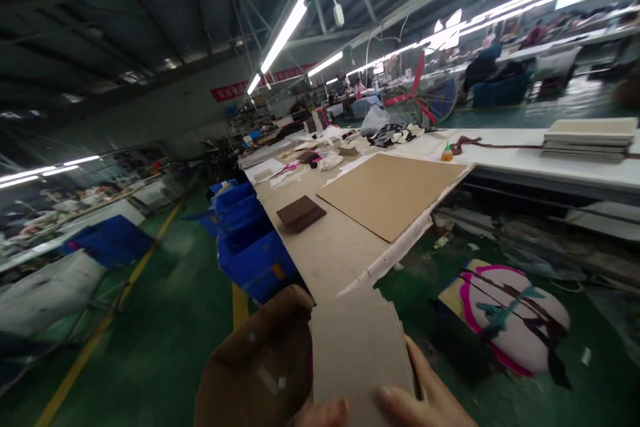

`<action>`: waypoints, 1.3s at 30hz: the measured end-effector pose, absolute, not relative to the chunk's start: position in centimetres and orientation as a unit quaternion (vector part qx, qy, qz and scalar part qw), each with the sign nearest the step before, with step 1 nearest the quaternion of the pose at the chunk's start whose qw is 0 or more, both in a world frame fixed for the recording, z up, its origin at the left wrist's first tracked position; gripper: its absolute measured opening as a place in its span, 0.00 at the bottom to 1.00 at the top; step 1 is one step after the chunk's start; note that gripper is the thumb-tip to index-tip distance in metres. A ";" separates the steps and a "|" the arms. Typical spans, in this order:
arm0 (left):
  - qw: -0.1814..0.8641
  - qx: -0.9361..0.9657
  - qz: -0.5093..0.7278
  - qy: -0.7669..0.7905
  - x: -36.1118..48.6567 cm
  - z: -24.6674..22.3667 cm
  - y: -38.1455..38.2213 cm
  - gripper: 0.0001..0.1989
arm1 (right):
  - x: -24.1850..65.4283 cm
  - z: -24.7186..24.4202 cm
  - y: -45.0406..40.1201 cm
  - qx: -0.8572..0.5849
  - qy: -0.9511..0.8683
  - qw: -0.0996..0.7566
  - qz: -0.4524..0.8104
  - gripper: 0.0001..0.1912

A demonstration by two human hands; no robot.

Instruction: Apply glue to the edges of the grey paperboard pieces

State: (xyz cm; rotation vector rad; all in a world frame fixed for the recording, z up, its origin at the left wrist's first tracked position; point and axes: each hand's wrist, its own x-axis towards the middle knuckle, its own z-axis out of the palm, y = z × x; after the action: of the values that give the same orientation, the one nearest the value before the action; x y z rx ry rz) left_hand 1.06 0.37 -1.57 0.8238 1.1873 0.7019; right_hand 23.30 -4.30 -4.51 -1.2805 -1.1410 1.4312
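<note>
A stack of grey-beige boards (357, 347) is held between my two hands at the bottom centre, below the near end of the table. My right hand (425, 390) wraps round its right side, thumb on top. At the lower left edge, my left hand (325, 412) presses on the stack, mostly cut off by the frame. A large tan board (395, 190) lies on the table, and to its left is a dark brown piece (301, 213).
Blue bins (253, 247) line the table's left side. An open brown container (255, 373) stands at lower left. A padded stool (515, 320) is on the floor at right. Another board stack (590, 140) and a red-bladed fan (417, 93) are further back.
</note>
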 end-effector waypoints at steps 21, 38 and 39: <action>0.543 0.612 0.370 0.441 -1.6 -5.7 34.1 0.39 | 25.0 -4.0 31.7 -0.441 -0.663 0.436 0.419 0.62; 0.542 0.660 0.258 0.451 -4.1 -11.7 40.9 0.51 | 24.2 -9.3 38.5 -0.495 -0.568 0.438 0.491 0.45; 0.538 0.662 0.244 0.462 -4.7 -11.9 40.7 0.49 | 24.3 -9.4 38.8 -0.494 -0.568 0.439 0.491 0.45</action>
State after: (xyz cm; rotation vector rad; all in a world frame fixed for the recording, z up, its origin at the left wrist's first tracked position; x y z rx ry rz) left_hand -4.70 40.72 -11.88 1.5737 1.0981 0.5804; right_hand 24.26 38.84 -9.39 -1.2278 -1.4107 1.2194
